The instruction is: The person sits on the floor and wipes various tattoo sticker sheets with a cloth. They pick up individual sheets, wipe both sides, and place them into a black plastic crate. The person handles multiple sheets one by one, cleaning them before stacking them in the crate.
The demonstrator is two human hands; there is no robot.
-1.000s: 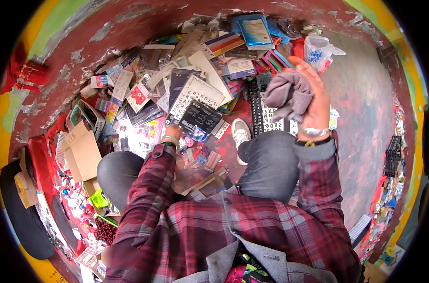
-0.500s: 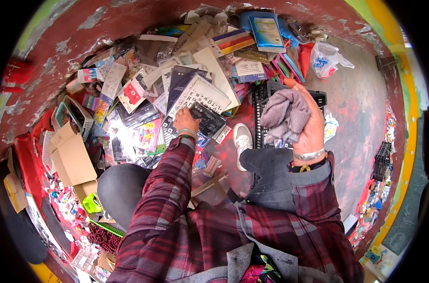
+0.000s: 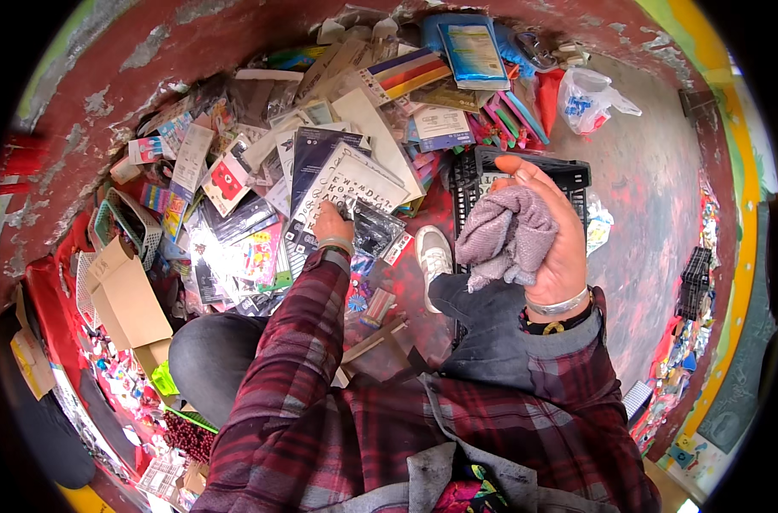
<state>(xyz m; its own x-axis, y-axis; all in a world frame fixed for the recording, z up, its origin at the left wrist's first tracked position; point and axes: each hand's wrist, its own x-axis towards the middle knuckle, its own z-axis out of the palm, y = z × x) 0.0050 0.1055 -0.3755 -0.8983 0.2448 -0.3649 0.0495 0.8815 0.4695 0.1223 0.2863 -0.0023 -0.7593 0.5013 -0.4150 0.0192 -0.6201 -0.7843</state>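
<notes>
My left hand (image 3: 332,224) reaches down into a heap of flat packets and grips a dark clear-wrapped packet (image 3: 368,229) lying beside a white sheet of black letter stickers (image 3: 348,178). My right hand (image 3: 550,229) is raised palm up and holds a crumpled grey-mauve cloth (image 3: 505,232) above a black plastic crate (image 3: 473,175). Both sleeves are red-and-dark plaid. My knees in dark trousers and one white shoe (image 3: 433,257) show between the hands.
Packets, cards and stationery cover the red floor, with a blue packet (image 3: 471,50) at the top. A white plastic bag (image 3: 587,96) lies top right, an open cardboard box (image 3: 126,292) and a small green basket (image 3: 134,224) at left, a black crate (image 3: 693,282) at right.
My left hand has slid further up into the pile onto the dark packet. My right hand with the cloth has stayed raised, drifting slightly lower and right as my head moved.
</notes>
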